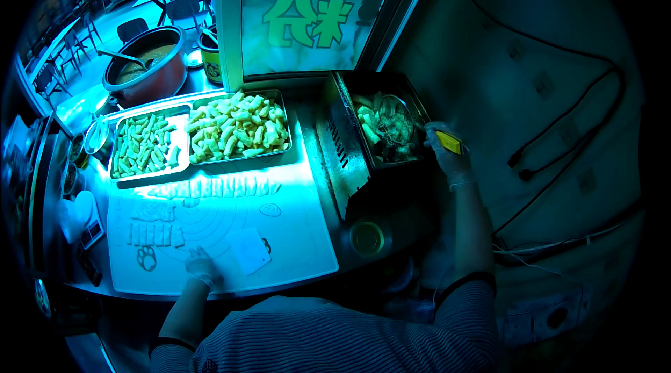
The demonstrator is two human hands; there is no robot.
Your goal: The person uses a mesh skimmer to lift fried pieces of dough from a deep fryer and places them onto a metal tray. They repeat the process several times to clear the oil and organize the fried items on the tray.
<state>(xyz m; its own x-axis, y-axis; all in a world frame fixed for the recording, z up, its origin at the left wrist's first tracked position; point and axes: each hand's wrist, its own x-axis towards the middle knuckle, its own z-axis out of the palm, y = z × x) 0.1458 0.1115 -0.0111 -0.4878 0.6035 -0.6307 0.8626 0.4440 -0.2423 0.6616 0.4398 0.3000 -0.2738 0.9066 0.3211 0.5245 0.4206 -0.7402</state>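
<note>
My right hand (447, 155), in a clear glove, grips the yellow handle (448, 143) of a wire skimmer. The skimmer's mesh basket (394, 119) sits inside a dark fryer (343, 153), among pale fried pieces (368, 124). My left hand (201, 265), also gloved, rests near the front of a pale pastry mat (293, 252), holding nothing, its fingers slightly apart. A flat dough scraper (249, 251) lies just right of it. Beyond my left hand are short dough strips (155, 235), a flat dough piece (152, 211) and a long row of cut dough (225, 187).
Behind the dough, two metal trays hold small pieces (144, 147) and larger fried pieces (238, 126). A large pot (173, 71) with a ladle stands beyond them. A digital scale (92, 227) is at left; a round container (367, 239) sits before the fryer. Cables (571, 153) hang at right.
</note>
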